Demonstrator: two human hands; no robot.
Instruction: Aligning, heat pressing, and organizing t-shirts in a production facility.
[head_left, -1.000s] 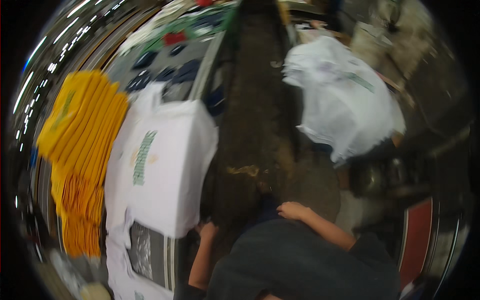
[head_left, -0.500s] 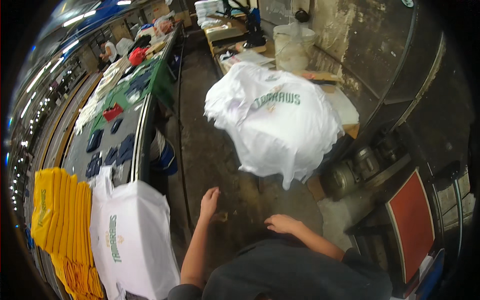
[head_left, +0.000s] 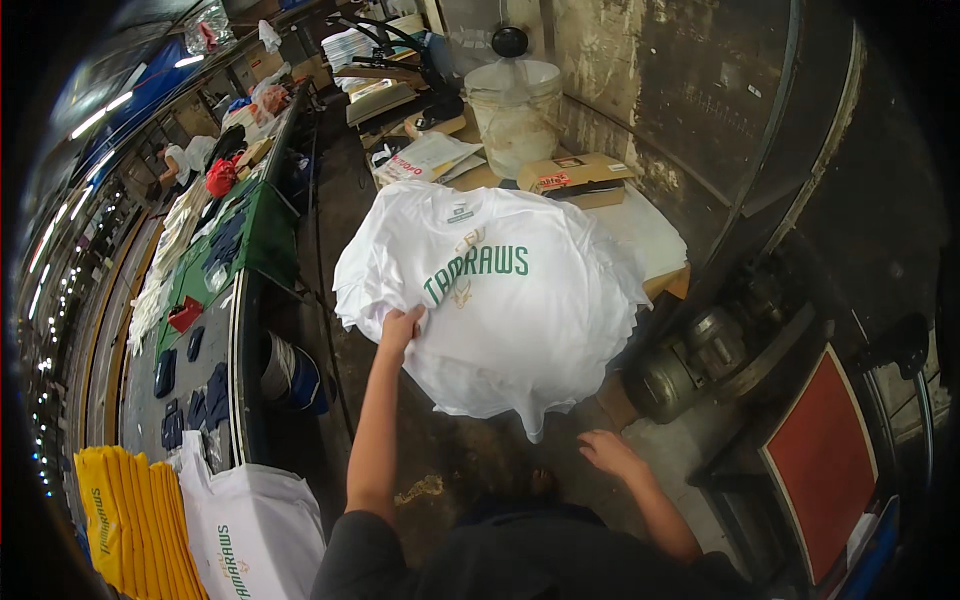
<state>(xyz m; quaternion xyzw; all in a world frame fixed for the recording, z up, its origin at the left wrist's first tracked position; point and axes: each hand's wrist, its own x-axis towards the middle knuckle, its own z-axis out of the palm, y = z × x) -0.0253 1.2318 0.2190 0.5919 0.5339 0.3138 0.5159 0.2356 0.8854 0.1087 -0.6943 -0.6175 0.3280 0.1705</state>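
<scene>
The left hand (head_left: 402, 328), fingertips partly hidden, is pinching the white shirt (head_left: 520, 320) atop a pile (head_left: 490, 400) that is masking part of the bench (head_left: 655, 237), while the right hand (head_left: 613, 456) is hovering, loosely spread.

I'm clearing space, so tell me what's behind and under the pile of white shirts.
Behind the white shirts are a whitish bucket and a brown cardboard box. A pale flat surface shows from under their right side; anything else beneath is covered.
</scene>
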